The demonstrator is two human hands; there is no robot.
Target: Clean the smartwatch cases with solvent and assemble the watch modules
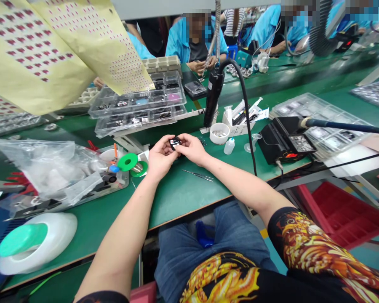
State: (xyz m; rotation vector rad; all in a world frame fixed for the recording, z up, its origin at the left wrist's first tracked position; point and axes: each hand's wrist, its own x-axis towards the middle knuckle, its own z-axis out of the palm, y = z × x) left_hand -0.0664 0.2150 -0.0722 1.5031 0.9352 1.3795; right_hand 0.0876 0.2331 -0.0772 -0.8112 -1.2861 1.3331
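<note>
Between the fingers of both hands is a small round black part (175, 143) with white and red spots on its face; its exact kind is too small to tell. My left hand (161, 156) closes on it from the left. From the right, my right hand (191, 149) pinches it with thumb and fingers. A pair of tweezers (198, 175) lies on the green bench (177, 198) just below my hands. To the left stands a green spool of solder wire (132, 164). Right of the hands are a round white dish (220, 134) of small parts and a small plastic bottle (229, 146).
A black soldering station (284, 141) stands at the right, its cable crossing the bench. A black electric screwdriver (213, 94) hangs ahead on a coiled cord. Clear compartment trays (139, 103) are stacked back left. Plastic bags (50, 168) and a white jug (60, 235) sit left. A co-worker (196, 46) sits opposite.
</note>
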